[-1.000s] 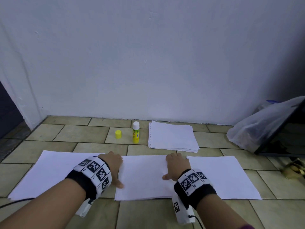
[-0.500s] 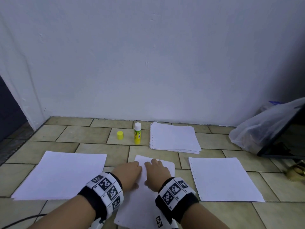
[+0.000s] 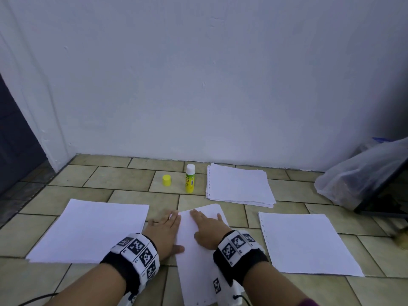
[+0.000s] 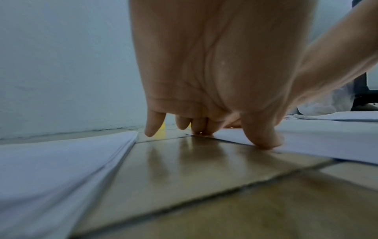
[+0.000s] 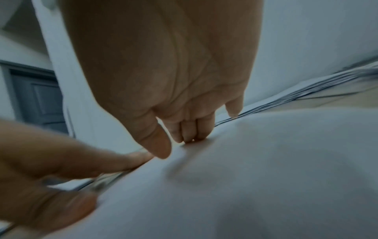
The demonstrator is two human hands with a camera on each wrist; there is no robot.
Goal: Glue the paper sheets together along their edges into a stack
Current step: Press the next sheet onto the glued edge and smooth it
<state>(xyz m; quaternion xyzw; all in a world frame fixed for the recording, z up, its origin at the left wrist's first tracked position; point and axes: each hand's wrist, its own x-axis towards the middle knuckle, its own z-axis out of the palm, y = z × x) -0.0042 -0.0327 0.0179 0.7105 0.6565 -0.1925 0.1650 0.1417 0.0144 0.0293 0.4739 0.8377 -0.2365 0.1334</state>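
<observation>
We see the middle sheets [image 3: 198, 250] lying on the tiled floor [image 3: 99, 186], turned so that a long side runs away from us, between two other sheets. Our right hand [image 3: 207, 230] lies flat on top of this paper with its fingers straight and pressed down; the right wrist view shows three fingertips [image 5: 190, 135] touching the white surface and the little finger a bit apart. Our left hand [image 3: 164, 233] rests along the left edge of the same paper, fingers stretched forward, mostly on the tile. In the left wrist view its thumb [image 4: 263, 137] presses on the paper's edge while the other fingertips touch the floor or hang just above it. So the grip of both hands is flat and loosely spread, pinching nothing.

The left sheet [image 3: 88, 230] lies just beside our left hand, and the right sheet [image 3: 309, 244], with a row of small holes along its left edge, lies apart from our right hand. Farther off, near the white wall [image 3: 220, 85], sits a paper stack [image 3: 239, 186]. Just left of it stands the glue stick [image 3: 190, 178], upright and uncapped, with its yellow cap [image 3: 167, 180] on the floor beside it. A clear plastic bag [image 3: 357, 177] slumps at the far right.
</observation>
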